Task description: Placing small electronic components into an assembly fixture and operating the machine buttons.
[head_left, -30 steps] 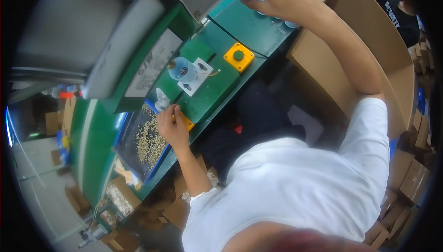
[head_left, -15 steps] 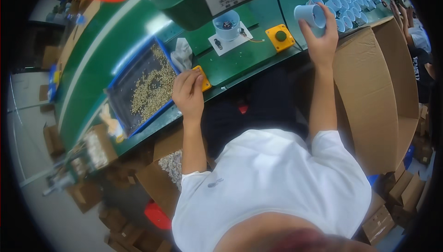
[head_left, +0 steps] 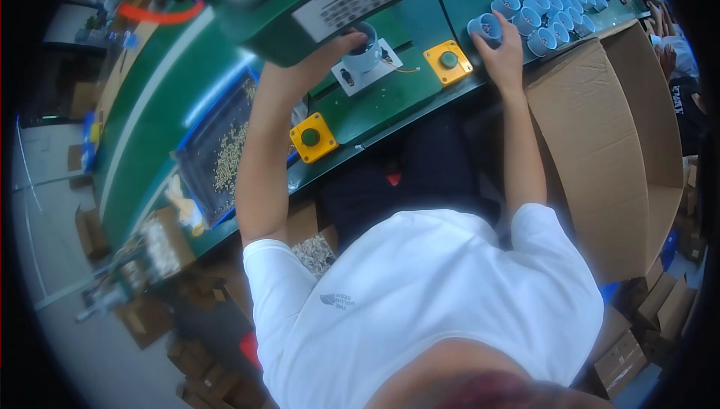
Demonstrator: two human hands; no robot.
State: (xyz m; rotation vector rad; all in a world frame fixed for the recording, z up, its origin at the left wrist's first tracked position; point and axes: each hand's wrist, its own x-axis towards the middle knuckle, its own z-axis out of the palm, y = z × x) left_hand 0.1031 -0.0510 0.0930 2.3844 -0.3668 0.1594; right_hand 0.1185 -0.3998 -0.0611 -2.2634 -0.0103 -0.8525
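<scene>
My left hand (head_left: 324,55) reaches under the green machine head and touches the blue cup-shaped part (head_left: 365,40) seated on the white fixture plate (head_left: 373,71). My right hand (head_left: 501,47) is closed around another blue cup-shaped part (head_left: 484,27) at the right of the green bench, beside several rows of the same blue cups (head_left: 551,0). Two yellow button boxes with green buttons sit on the bench, one (head_left: 313,137) under my left forearm and one (head_left: 448,61) between my hands.
A blue-rimmed tray of small pale parts (head_left: 225,150) lies to the left. A large open cardboard box (head_left: 607,154) stands at the right of my body. More cartons (head_left: 645,326) sit on the floor. Another person's arm (head_left: 679,56) shows at the far right.
My left hand has moved from beside the parts tray up to the cup on the fixture. My right hand has lowered with its blue cup toward the bench.
</scene>
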